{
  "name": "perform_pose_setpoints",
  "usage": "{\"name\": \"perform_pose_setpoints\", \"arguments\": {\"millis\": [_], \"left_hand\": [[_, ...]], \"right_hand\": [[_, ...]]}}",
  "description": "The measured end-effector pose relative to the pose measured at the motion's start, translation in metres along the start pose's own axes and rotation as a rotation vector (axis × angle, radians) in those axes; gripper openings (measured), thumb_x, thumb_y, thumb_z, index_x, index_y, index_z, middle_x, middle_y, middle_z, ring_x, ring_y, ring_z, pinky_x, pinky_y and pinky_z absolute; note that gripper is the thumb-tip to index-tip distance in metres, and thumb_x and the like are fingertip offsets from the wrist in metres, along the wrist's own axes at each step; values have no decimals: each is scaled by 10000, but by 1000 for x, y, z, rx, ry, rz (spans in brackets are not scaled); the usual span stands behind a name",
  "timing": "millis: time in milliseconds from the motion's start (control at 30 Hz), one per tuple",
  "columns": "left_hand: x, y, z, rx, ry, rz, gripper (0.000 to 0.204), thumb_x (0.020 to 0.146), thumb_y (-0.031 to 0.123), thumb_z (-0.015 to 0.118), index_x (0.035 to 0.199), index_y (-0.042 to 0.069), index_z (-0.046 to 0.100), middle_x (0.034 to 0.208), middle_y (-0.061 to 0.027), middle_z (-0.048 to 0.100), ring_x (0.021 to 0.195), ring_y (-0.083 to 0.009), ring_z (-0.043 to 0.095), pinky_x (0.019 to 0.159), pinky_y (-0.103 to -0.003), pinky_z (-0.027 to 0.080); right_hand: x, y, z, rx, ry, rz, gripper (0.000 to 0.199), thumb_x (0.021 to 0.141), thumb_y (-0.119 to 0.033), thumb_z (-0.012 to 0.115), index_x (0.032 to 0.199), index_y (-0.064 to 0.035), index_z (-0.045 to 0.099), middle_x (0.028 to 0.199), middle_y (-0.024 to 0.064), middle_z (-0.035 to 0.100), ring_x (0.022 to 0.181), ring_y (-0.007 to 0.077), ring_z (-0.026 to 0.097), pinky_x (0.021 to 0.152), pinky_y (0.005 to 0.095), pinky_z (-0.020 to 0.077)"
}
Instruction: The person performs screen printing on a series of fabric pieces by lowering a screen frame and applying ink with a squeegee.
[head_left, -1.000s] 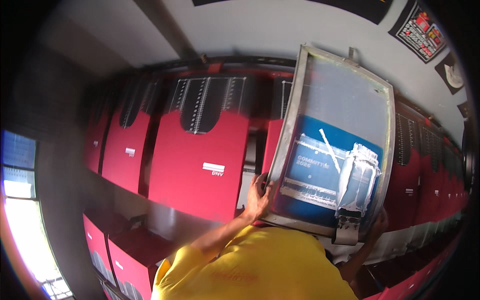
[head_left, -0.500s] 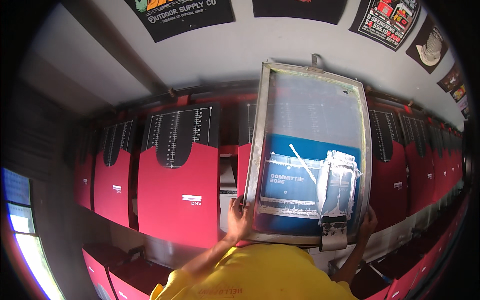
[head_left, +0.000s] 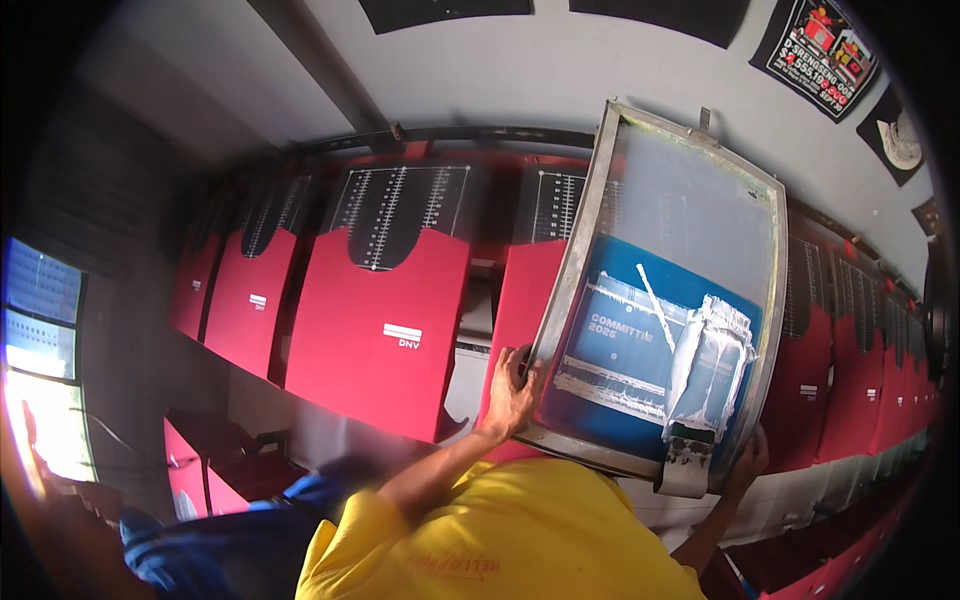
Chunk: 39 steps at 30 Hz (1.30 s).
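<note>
A metal-framed printing screen [head_left: 578,255] is tilted in front of me, held at its lower sides. My left hand [head_left: 512,400] grips the lower left of the frame, fingers curled round the edge. My right hand [head_left: 752,455] holds the lower right edge, its fingers partly hidden. The screen's mesh has a pale upper part and a blue stencil area [head_left: 610,390] below. Thick white ink [head_left: 712,350] lies on the right of the stencil, with a thin streak beside it. A squeegee [head_left: 688,462] rests at the lower right, its end overhanging the frame.
Red shirts [head_left: 370,340] with a small white print lie on boards with black ruler-marked tops [head_left: 405,215], in a row to both sides. Another person's blue garment [head_left: 230,540] shows at lower left, near a bright window [head_left: 45,370]. Dark printed cloths [head_left: 820,65] hang on the wall.
The view has swung left, so the screen appears farther right and more tilted. Both hands still hold its frame. A person in blue has come into view at lower left.
</note>
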<state>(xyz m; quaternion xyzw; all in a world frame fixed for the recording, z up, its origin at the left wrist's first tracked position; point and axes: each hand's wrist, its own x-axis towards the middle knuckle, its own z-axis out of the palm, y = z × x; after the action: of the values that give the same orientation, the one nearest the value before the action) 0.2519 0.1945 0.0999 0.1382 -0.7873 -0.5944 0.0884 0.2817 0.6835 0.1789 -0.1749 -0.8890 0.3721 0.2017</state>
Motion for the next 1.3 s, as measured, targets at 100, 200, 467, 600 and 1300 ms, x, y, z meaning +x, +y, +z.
{"name": "perform_pose_setpoints", "arguments": {"millis": [100, 200, 467, 600, 1300], "left_hand": [[2, 25, -8, -51, -51, -101, 564, 937, 354, 576, 1261, -105, 534, 1190, -271, 554, 1140, -362, 546, 999, -426, 419], [4, 7, 0, -51, -16, -69, 539, 942, 380, 572, 1261, -53, 546, 1103, -245, 556, 1027, -382, 570, 915, -432, 459], [0, 19, 0, -49, 14, -55, 460, 946, 298, 560, 1174, -101, 579, 1028, -183, 563, 974, -273, 567, 868, -374, 452], [-6, 50, -9, -51, 45, -75, 417, 963, 292, 548, 1147, -78, 606, 977, -201, 583, 888, -315, 572, 835, -400, 451], [-28, 75, -1, 250, 194, -47, 340, 936, 234, 479, 846, -69, 605, 803, -250, 587, 780, -387, 563, 727, -468, 428]], "right_hand": [[2, -1, 0, -15, -3, -7, 348, 968, -43, 476, 1275, 73, 592, 1257, 174, 633, 1154, 258, 591, 1024, 350, 424], [1, -16, 3, -19, 5, 6, 345, 973, -46, 475, 1276, 73, 591, 1245, 165, 638, 1138, 247, 595, 1013, 341, 429], [6, -13, 0, 58, 4, 25, 339, 953, -21, 476, 1252, 69, 608, 1205, 153, 650, 1097, 228, 607, 987, 336, 445], [12, -1, -3, 120, -29, 53, 336, 947, -16, 486, 1247, 71, 609, 1188, 145, 659, 1086, 225, 613, 975, 326, 449], [49, -14, 2, 141, -88, -37, 272, 931, -11, 519, 1156, 59, 653, 1112, 215, 690, 1057, 307, 665, 951, 366, 495]]}}
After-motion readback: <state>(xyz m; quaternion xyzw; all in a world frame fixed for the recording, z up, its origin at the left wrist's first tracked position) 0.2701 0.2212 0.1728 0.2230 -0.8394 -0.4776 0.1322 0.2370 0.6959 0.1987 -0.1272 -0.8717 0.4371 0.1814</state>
